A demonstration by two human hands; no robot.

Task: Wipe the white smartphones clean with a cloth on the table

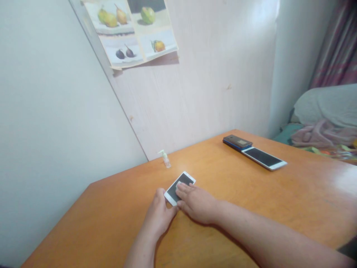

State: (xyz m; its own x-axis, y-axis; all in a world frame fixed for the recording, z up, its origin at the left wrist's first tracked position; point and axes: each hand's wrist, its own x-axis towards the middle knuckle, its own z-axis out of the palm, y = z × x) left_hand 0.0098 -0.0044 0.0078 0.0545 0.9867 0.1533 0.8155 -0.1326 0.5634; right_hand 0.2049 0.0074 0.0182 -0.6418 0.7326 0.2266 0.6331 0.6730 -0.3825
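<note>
A white smartphone [172, 192] with a dark screen lies tilted across the wooden table in front of me. My left hand [159, 216] grips its near left corner between thumb and fingers. Over the screen rests my right hand [196, 203], its fingers pressing a small pale wipe [178, 184] onto the glass. Most of the wipe is hidden under the fingertips, so its exact shape cannot be made out. Just beyond the phone stands a small clear pump bottle [166, 160] with a pale green top.
At the table's far right lie a white tablet [264, 158] and, touching its far end, a stack of dark phones [237, 142]. The wooden table [117, 219] meets a wall at the back, where fruit pictures [131, 33] hang. Bedding [320, 130] lies beyond the right edge.
</note>
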